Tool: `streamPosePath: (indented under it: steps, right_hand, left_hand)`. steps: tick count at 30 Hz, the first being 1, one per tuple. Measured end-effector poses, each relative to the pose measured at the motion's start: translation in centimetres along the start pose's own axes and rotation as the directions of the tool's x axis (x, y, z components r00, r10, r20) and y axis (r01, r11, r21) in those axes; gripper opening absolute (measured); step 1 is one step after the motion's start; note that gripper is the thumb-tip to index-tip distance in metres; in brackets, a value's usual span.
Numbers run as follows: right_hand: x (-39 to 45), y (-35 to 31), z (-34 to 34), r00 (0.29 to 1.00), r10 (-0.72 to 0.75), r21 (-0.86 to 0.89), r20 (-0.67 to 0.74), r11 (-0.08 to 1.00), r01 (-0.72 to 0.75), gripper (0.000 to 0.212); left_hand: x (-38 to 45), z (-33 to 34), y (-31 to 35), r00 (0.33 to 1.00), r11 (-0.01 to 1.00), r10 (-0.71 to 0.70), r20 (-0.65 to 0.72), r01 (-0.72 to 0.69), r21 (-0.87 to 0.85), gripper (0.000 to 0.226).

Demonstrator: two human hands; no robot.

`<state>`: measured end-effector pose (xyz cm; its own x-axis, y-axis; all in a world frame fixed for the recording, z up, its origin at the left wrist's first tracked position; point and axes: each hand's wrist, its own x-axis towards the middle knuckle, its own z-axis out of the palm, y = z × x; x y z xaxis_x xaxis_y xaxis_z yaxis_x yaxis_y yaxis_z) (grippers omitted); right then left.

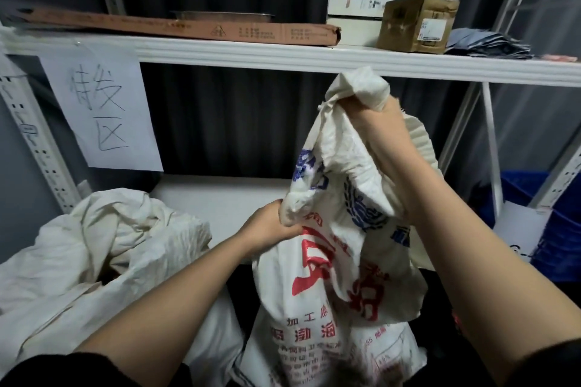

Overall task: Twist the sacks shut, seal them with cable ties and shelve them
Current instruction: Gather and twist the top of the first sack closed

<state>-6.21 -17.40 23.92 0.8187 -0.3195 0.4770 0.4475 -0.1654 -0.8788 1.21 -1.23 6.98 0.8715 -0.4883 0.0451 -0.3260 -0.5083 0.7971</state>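
A white woven sack (330, 308) with red and blue print stands in front of me, right of centre. My right hand (374, 122) grips its gathered top, held high just under the upper shelf. Lower down, my left hand (267, 226) clutches a bunch of the sack's left edge. A second, plain white sack (103, 245) lies crumpled and open at the lower left, partly on the lower shelf. No cable tie is in view.
The white lower shelf (220, 198) lies behind the sacks. The upper shelf (283, 56) carries a flat brown carton (195, 28), a white box (355, 17), a brown box (415, 25) and grey bags. A handwritten paper sign (103, 113) hangs left. Blue crates (559, 229) stand right.
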Motion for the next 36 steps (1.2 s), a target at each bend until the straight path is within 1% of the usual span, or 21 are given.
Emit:
streamPosePath:
  steps: [3, 5, 6, 8, 10, 12, 13, 14, 17, 19, 20, 22, 23, 25, 26, 28, 30, 31, 33, 35, 36]
  right_hand:
    - [0.5, -0.5, -0.9, 0.993, -0.044, 0.002, -0.11, 0.999, 0.045, 0.007]
    - [0.5, -0.2, -1.2, 0.985, -0.072, -0.032, -0.157, 0.997, 0.067, 0.006]
    - [0.6, 0.1, -1.3, 0.983, -0.079, -0.052, -0.167, 0.996, 0.071, 0.007]
    - [0.8, 0.7, -1.5, 0.987, -0.091, -0.111, -0.133, 0.991, 0.076, 0.008]
    - [1.2, 1.2, -1.6, 0.995, -0.065, -0.159, -0.082, 0.986, 0.052, 0.012]
    - [1.6, 1.7, -1.8, 0.999, -0.015, -0.158, -0.045, 0.987, 0.008, 0.02]
    - [1.6, 1.7, -1.7, 1.0, 0.006, -0.155, -0.016, 0.988, -0.008, 0.024]
    - [1.6, 2.0, -1.6, 1.0, 0.023, -0.162, 0.013, 0.987, -0.02, 0.027]
    - [1.4, 2.0, -1.4, 0.995, 0.049, -0.164, 0.084, 0.986, -0.035, 0.026]
    - [1.3, 1.6, -1.7, 0.984, 0.001, -0.189, 0.179, 0.981, 0.033, 0.011]
    - [1.2, 1.2, -1.7, 0.969, -0.007, -0.201, 0.247, 0.978, 0.058, 0.012]
    - [1.2, 1.1, -2.1, 0.929, 0.046, -0.202, 0.368, 0.979, 0.032, 0.015]
    - [1.2, 1.2, -2.4, 0.918, 0.079, -0.212, 0.39, 0.977, 0.005, 0.017]
    - [1.3, 1.6, -2.6, 0.91, 0.156, -0.257, 0.385, 0.965, -0.057, 0.018]
    - [1.2, 1.7, -2.5, 0.916, 0.178, -0.273, 0.359, 0.959, -0.079, 0.01]
    - [1.0, 2.3, -2.3, 0.937, 0.163, -0.263, 0.308, 0.961, -0.081, 0.006]
    - [1.0, 2.9, -2.3, 0.96, 0.116, -0.223, 0.255, 0.973, -0.058, 0.008]
    - [1.0, 3.2, -2.3, 0.968, 0.101, -0.216, 0.232, 0.975, -0.05, 0.007]
    - [0.9, 3.6, -2.4, 0.978, 0.066, -0.251, 0.197, 0.968, -0.015, 0.007]
    - [1.0, 3.9, -2.6, 0.989, 0.007, -0.298, 0.15, 0.954, 0.038, 0.019]
    - [1.0, 3.9, -2.8, 0.99, -0.032, -0.325, 0.135, 0.943, 0.075, 0.026]
  left_hand:
    - [-0.3, 0.5, -0.7, 0.998, 0.985, 0.035, -0.053, -0.025, 0.172, 0.02]
    - [-0.1, 0.4, -1.2, 0.999, 0.966, 0.033, -0.036, -0.023, 0.258, 0.013]
    - [-0.1, 0.1, -1.2, 1.0, 0.96, 0.01, -0.004, -0.008, 0.281, 0.016]
    - [0.2, -0.9, -1.0, 0.998, 0.959, 0.002, 0.067, -0.021, 0.281, 0.043]
    - [0.2, -2.2, 0.5, 0.994, 0.992, 0.041, 0.099, -0.053, 0.117, 0.076]
    - [0.1, -3.3, 3.1, 0.989, 0.982, 0.1, 0.11, -0.08, -0.172, 0.084]
    - [0.1, -3.7, 4.6, 0.986, 0.952, 0.139, 0.093, -0.107, -0.287, 0.079]
    - [0.0, -4.0, 6.0, 0.983, 0.929, 0.177, 0.055, -0.148, -0.339, 0.068]
    - [0.5, -3.8, 7.4, 0.963, 0.936, 0.235, -0.128, -0.26, -0.239, 0.023]
    - [1.0, -3.6, 6.6, 0.947, 0.939, 0.223, -0.231, -0.272, -0.212, 0.009]
    - [1.0, -3.7, 6.4, 0.945, 0.939, 0.215, -0.246, -0.269, -0.213, 0.003]
    - [1.0, -3.6, 6.0, 0.944, 0.935, 0.224, -0.241, -0.278, -0.221, 0.011]
    - [0.9, -3.6, 5.8, 0.944, 0.931, 0.23, -0.237, -0.284, -0.23, 0.017]
    - [0.4, -3.6, 5.7, 0.945, 0.926, 0.237, -0.224, -0.29, -0.241, 0.022]
    - [0.2, -3.5, 5.5, 0.949, 0.926, 0.231, -0.213, -0.282, -0.252, 0.021]
    - [-0.3, -3.3, 4.9, 0.962, 0.93, 0.199, -0.186, -0.245, -0.274, 0.015]
    - [-0.7, -3.0, 4.0, 0.968, 0.951, 0.174, -0.179, -0.213, -0.226, 0.007]
    - [-0.9, -2.8, 3.5, 0.969, 0.966, 0.169, -0.178, -0.198, -0.164, 0.014]
    - [-1.2, -2.5, 2.2, 0.978, 0.986, 0.164, -0.132, -0.161, 0.038, 0.024]
    - [-1.5, -2.3, 0.8, 0.987, 0.965, 0.15, -0.062, -0.132, 0.224, 0.024]
    - [-1.8, -2.2, 0.2, 0.99, 0.957, 0.137, -0.043, -0.121, 0.264, 0.023]
